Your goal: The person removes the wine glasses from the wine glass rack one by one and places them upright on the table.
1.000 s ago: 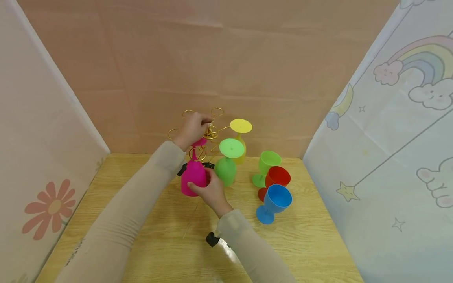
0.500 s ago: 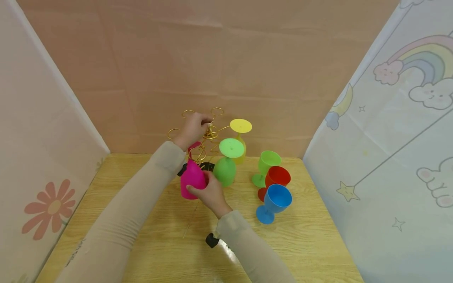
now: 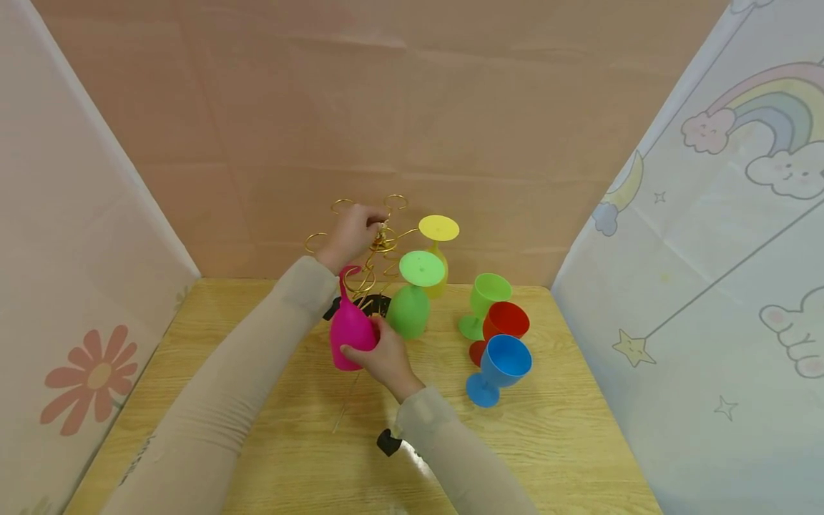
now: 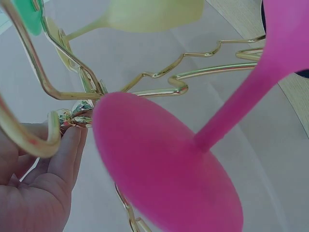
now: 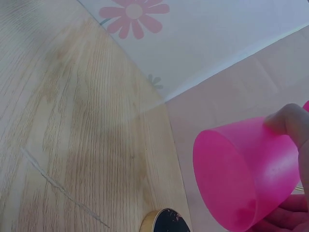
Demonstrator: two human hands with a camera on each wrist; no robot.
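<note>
Rack of gold wire (image 3: 381, 243) stands on the table (image 3: 553, 458), its top pinched in our left grip (image 3: 350, 234). At the rack's near left, our right grip (image 3: 386, 355) curls round the pink goblet (image 3: 349, 325), tilted, mouth down. Right of the rack we see an inverted green goblet (image 3: 409, 313); further right, a blue goblet (image 3: 505, 363) stands upright.

Can make out 1 row of dark, letter-like marks (image 3: 137, 459) on the left sleeve (image 3: 254, 375), too small to decipher. Can read 0 labels, brands, numbers or signs in the 3 views.
</note>
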